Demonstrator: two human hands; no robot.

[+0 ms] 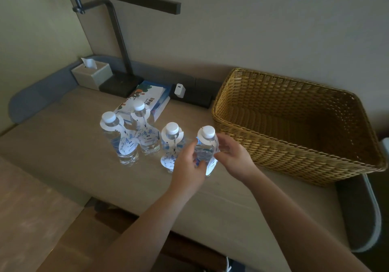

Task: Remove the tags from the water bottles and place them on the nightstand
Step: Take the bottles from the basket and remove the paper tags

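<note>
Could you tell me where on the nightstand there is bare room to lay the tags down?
Bare top lies left of the four bottles and along the near edge of the nightstand. Between the right hand and basket it is tight.

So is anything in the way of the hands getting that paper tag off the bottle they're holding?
Nothing visible is. The left hand grips the clear plastic water bottle with the white cap, and the right hand already holds its white paper neck tag. The space above the cap is open, and the woven wicker basket sits off to the side.
</note>
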